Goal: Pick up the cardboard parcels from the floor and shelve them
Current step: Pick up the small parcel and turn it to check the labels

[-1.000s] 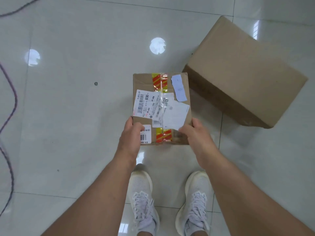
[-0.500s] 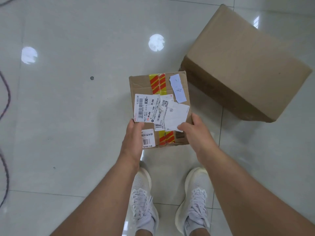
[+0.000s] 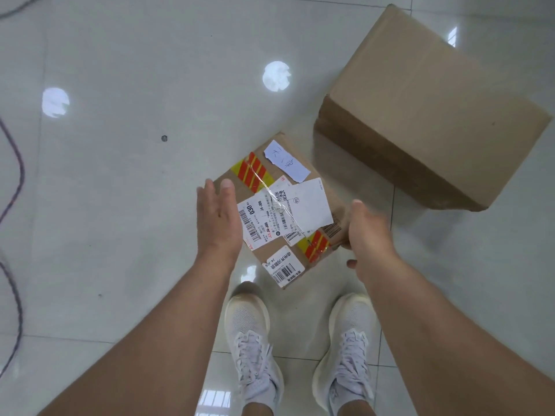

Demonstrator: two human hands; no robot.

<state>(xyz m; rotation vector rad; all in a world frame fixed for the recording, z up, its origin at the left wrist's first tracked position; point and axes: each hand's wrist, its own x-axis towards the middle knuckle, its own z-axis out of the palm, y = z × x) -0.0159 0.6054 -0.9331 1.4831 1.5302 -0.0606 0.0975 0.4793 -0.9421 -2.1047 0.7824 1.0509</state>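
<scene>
Glossy pale floor tiles [image 3: 126, 205] fill the view, with round lamp reflections and a dark cable [image 3: 15, 187] along the left edge. Small parcel [image 3: 279, 205]: a flat cardboard box held above the floor in front of the white shoes [image 3: 255, 352], turned diagonally so that its long axis runs from lower left to upper right; its far corner points toward the large box [image 3: 435, 109], and its near corner hangs just ahead of the shoes. Left hand [image 3: 219, 220]: open and flat, fingers extended, laid against the parcel's left edge; whether it bears any weight cannot be told. Right hand [image 3: 368, 232]: closed on the parcel's right corner, fingers hidden beneath the cardboard, slightly blurred.

Markings on the upper face: two patches of red-and-yellow striped tape [image 3: 252, 172] under a strip of clear tape; a white shipping label [image 3: 258, 220] with a barcode and the legible characters "030" and "J4-J06"; a QR code beside a blank white sheet [image 3: 309, 205]; a small white barcode sticker [image 3: 283, 267] near the closest corner, reading "J4-J06" with further print too small to read; a torn pale slip [image 3: 286, 160] with handwriting that cannot be made out.

Large box: plain brown cardboard, unmarked on its visible faces, resting on the floor at upper right, apart from the parcel.
</scene>
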